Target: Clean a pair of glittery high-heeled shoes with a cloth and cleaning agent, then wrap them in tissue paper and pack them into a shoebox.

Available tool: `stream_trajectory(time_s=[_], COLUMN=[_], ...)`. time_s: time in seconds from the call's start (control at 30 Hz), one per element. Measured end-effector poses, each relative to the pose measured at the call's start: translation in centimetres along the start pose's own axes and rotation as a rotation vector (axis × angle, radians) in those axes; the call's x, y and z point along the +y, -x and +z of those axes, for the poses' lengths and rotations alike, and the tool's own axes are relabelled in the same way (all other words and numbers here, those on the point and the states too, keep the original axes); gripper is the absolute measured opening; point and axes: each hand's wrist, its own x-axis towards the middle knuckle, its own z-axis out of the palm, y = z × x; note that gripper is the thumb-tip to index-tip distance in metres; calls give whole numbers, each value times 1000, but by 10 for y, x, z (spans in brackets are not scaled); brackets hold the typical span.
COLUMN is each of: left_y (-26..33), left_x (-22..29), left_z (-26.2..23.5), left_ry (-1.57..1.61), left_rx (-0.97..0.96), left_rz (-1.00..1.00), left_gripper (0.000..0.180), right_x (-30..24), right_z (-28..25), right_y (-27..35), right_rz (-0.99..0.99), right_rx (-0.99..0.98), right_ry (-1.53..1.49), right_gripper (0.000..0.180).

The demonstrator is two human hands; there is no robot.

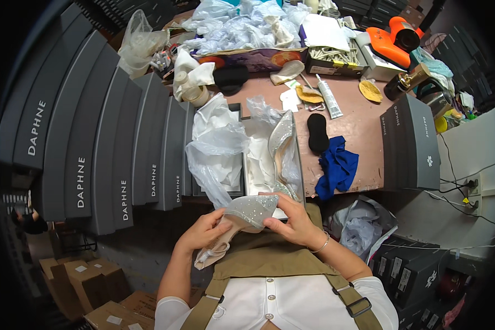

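Note:
A silver glittery pointed shoe (251, 210) is held level in front of my apron, its toe toward the right. My left hand (205, 230) is closed round its heel part, where a pale strap hangs down. My right hand (292, 221) grips it near the toe, thumb on the side and fingers on top. Just beyond, a matching shoe (281, 136) lies on its side in an opened shoebox (297, 144) with white tissue paper (257, 159). Left of it, crumpled paper and a clear plastic bag (217, 144) fill the other box part.
Dark grey shoeboxes (102, 148) stand in a row on the left; more boxes (410, 143) stand at right. A blue cloth (338, 168), black brush-like pad (317, 133) and white tube (329, 97) lie on the table. An orange heat-gun-like tool (389, 45) sits at the back right.

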Motion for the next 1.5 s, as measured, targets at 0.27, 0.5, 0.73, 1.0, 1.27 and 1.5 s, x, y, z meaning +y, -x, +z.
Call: stream_trajectory(time_s=[0.27,0.5,0.73,1.0,1.27,1.5], left_y=[15,17,20,17,-13,-50], left_x=[7,12,3,5,19,2], left_z=[7,10,6,5,17,42], left_ry=[505,600,663,652,406,423], left_rx=[-244,-272,-287,-277,-65,23], left_rz=[-349,-341,-405,-391,12,79], left_gripper=[47,50,51,50,62,52], right_x=[1,2,1,6,8,34], right_z=[14,13,20,22,14,-36], right_y=[-1,0,-1,-1,-5,-13], right_rz=[57,73,94,250,535,435], right_rx=[-14,-53,-9,-52,-87,43], right_ry=[-54,13,-11,-268,-812,-620], right_gripper=[42,43,44,47,37,32])
